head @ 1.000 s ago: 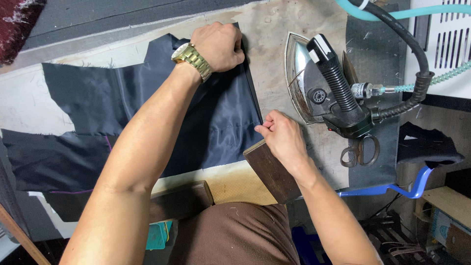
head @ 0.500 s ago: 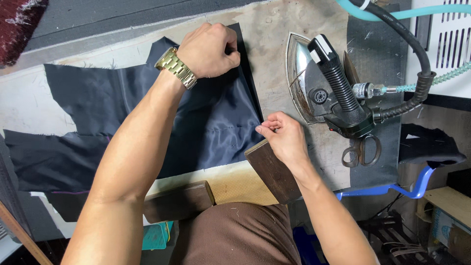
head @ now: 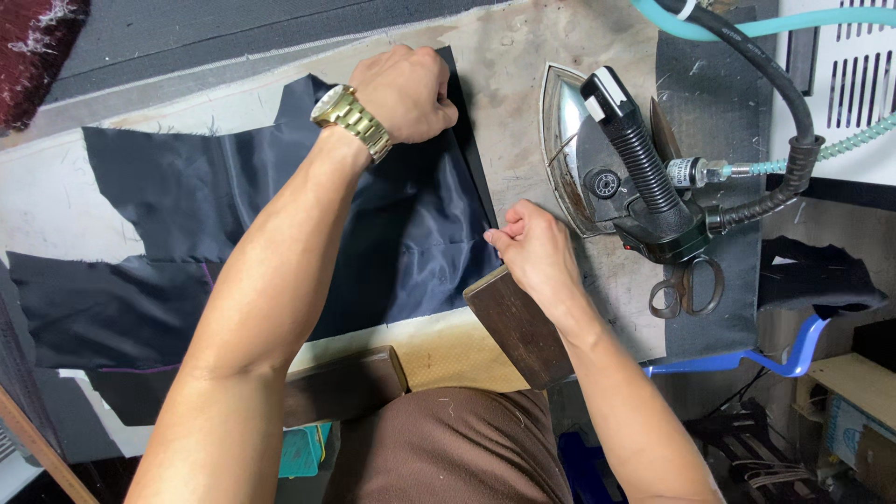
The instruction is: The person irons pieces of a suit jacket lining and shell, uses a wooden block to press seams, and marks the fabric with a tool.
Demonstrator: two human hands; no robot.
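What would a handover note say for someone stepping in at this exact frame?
Left hand: closed fist gripping the far edge of the dark fabric.
Right hand: pinching the fabric's right edge, above a dark wooden block.
The fabric lies spread on the pressing table, its right edge folded into a narrow strip.
Steam iron stands aside to the right, untouched; scissors lie below it.
The fold is held, not yet pressed.

Iron right of cloth — scissors nearer

A tailoring workshop: steam iron with hoses, scissors, cut dark fabric on a pressing table.
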